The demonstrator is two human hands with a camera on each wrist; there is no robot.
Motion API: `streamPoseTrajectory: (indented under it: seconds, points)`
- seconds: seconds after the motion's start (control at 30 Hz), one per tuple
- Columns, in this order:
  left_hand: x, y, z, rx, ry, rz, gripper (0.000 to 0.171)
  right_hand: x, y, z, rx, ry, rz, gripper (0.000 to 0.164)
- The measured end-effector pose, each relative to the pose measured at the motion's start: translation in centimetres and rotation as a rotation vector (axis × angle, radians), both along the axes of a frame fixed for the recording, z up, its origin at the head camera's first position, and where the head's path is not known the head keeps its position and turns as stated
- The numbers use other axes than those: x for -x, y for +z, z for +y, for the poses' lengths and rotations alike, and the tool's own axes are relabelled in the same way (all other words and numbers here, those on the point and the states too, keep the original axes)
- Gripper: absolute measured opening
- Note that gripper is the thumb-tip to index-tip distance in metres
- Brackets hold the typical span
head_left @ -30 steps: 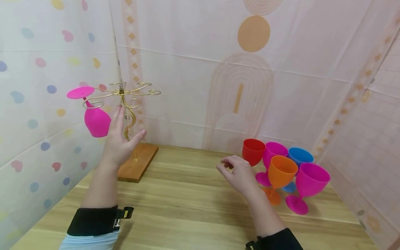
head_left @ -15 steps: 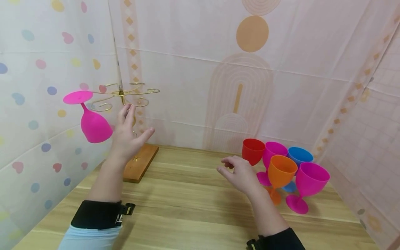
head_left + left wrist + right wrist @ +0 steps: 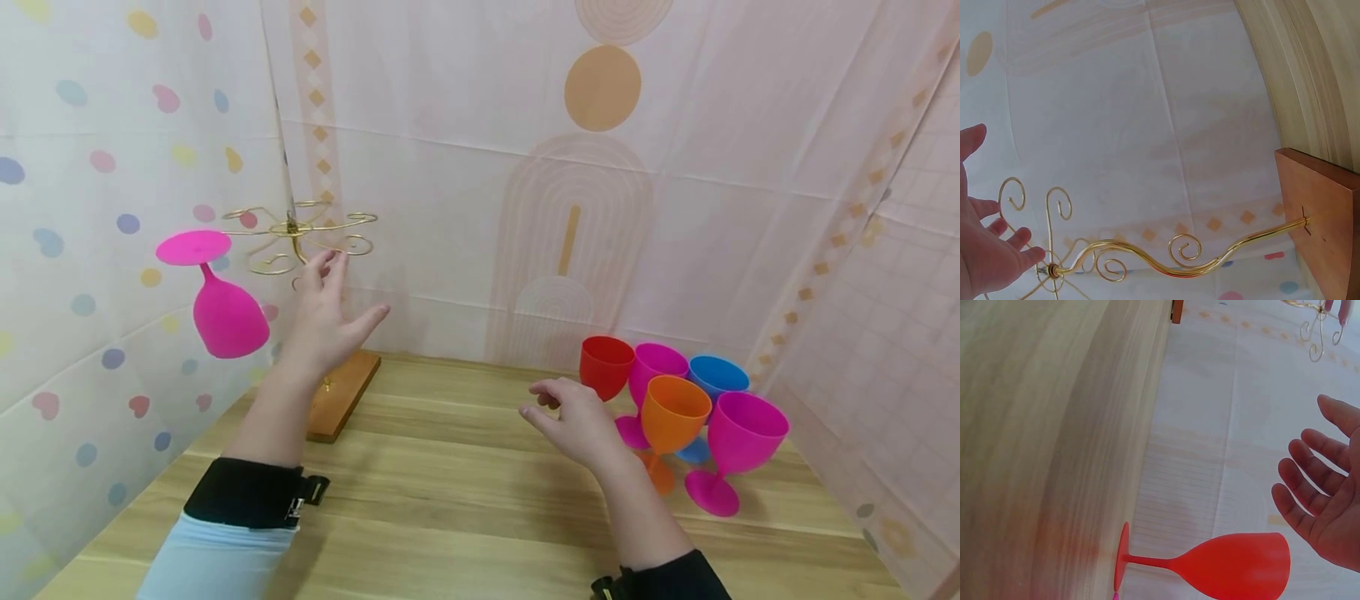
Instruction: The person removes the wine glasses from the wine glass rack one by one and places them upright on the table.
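Note:
A gold metal goblet rack [image 3: 292, 227] with curled arms stands on a wooden base [image 3: 347, 396] at the left. From one of its arms a magenta goblet [image 3: 228, 318] hangs upside down, tilted. My left hand [image 3: 324, 325] is at the rack's right front arms, fingers extended and thumb spread. In the left wrist view its fingers [image 3: 1020, 238] lie against or very close to an arm near the hub; contact is hard to tell. My right hand [image 3: 576, 417] hovers with loosely bent fingers and nothing in it, left of the red goblet [image 3: 606, 367].
Several upright goblets cluster at the right: orange [image 3: 677, 414], blue [image 3: 717, 377], a front magenta one [image 3: 746, 431] and a rear magenta one [image 3: 657, 364]. They stand on a wood-grain table [image 3: 450, 500]. Patterned cloth [image 3: 442, 167] encloses the back and sides.
The rack's arms have turned, bringing the hanging magenta goblet nearer to me. My left hand has swept rightward along with the front arms. The right hand has stayed about where it was.

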State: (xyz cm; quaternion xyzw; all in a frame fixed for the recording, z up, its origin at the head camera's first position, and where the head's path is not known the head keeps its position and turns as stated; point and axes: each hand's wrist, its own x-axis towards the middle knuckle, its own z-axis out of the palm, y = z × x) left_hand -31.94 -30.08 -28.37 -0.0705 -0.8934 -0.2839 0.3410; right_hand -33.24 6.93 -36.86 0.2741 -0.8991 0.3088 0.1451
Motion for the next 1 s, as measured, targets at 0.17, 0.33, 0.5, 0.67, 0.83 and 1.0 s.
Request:
streamPoseTrajectory:
  seconds: [0.17, 0.33, 0.5, 0.67, 0.83, 1.0]
  points:
    - [0.7, 0.4, 0.4, 0.005, -0.001, -0.015, 0.098, 0.1, -0.1, 0.0, 0.0, -0.004, -0.002, 0.036]
    - [1.4, 0.6, 0.7, 0.005, 0.004, -0.049, 0.099, 0.1, -0.1, 0.1, 0.005, -0.006, -0.01, 0.036]
    - [2.3, 0.8, 0.8, 0.049, 0.026, -0.073, 0.099, 0.3, -0.1, 0.1, 0.001, -0.007, -0.016, 0.036]
    - [3.3, 1.1, 1.1, 0.11, 0.03, -0.111, 0.101, 0.2, -0.1, 0.0, -0.002, -0.01, -0.018, 0.036]
    - [3.8, 1.2, 1.3, 0.144, 0.046, -0.163, 0.104, 0.1, 0.0, -0.1, 0.002, -0.009, -0.029, 0.037]
    - [3.7, 1.4, 1.4, 0.163, 0.05, -0.182, 0.104, 0.3, 0.0, -0.2, -0.006, -0.007, -0.02, 0.037]
